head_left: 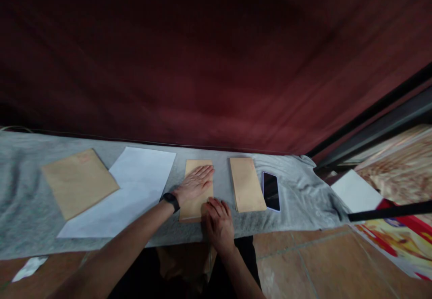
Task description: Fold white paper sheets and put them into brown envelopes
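Head view: a grey fabric cloth [33, 164] covers the surface before a maroon curtain [202, 65], with tiled floor [303, 263] nearest. The left hand [195, 183] lies flat and open on the narrow tan envelope [199, 164] at centre. The right hand [218, 222] touches its near edge with fingers curled; grip indeterminate.

Envelope [197, 191] between paper sheets [135, 191] and second envelope [247, 184], phone [271, 191] rightmost, on cloth [303, 209].
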A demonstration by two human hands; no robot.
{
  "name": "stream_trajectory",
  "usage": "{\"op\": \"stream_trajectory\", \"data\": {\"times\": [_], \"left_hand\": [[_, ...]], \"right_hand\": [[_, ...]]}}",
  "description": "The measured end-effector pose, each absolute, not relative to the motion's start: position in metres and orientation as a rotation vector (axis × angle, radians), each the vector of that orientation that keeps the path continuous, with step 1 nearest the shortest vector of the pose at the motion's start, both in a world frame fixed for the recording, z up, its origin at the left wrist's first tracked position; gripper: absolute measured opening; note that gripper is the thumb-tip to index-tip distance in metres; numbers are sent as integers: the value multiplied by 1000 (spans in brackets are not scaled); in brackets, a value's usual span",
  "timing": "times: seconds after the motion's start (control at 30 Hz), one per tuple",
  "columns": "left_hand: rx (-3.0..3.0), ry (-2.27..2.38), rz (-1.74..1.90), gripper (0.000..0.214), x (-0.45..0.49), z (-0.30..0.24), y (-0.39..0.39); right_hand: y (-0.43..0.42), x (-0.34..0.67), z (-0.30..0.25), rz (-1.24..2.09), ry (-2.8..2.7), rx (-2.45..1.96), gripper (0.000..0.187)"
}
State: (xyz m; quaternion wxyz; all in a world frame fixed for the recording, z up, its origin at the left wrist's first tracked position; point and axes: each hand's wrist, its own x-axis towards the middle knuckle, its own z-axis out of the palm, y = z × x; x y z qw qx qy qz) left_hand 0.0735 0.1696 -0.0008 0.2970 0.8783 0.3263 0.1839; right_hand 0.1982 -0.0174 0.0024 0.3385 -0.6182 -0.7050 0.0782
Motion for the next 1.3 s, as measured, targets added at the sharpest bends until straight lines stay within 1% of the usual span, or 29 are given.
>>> {"op": "stream_trajectory", "data": {"times": [0.13, 0.33, 0.43, 0.63, 0.77, 0.93, 1.1, 1.2, 1.3], "left_hand": [[2230, 805, 532, 52, 67, 5, 146], [2261, 797, 439, 52, 51, 10, 109], [2236, 786, 424, 50, 41, 11, 90], [2052, 807, 655, 52, 24, 15, 52], [2053, 842, 681, 49, 15, 13, 33], [2078, 977, 699, 36, 5, 7, 23], [1985, 1085, 832, 26, 5, 8, 23], [1986, 1143, 888, 25, 8, 8, 24], [2052, 1192, 900, 26, 11, 6, 24]], "right_hand": [[-17, 198, 0, 205, -1823, -1621, 41], [-16, 199, -5, 174, -1788, -1653, 45], [-16, 200, -7, 163, -1794, -1644, 44], [-20, 200, -8, 180, -1792, -1613, 39], [-23, 201, -6, 207, -1789, -1593, 34], [-27, 206, -3, 266, -1836, -1555, 28], [-28, 208, -3, 284, -1838, -1552, 26], [-26, 206, -4, 236, -1824, -1569, 25], [-25, 201, -4, 153, -1785, -1607, 28]]}}
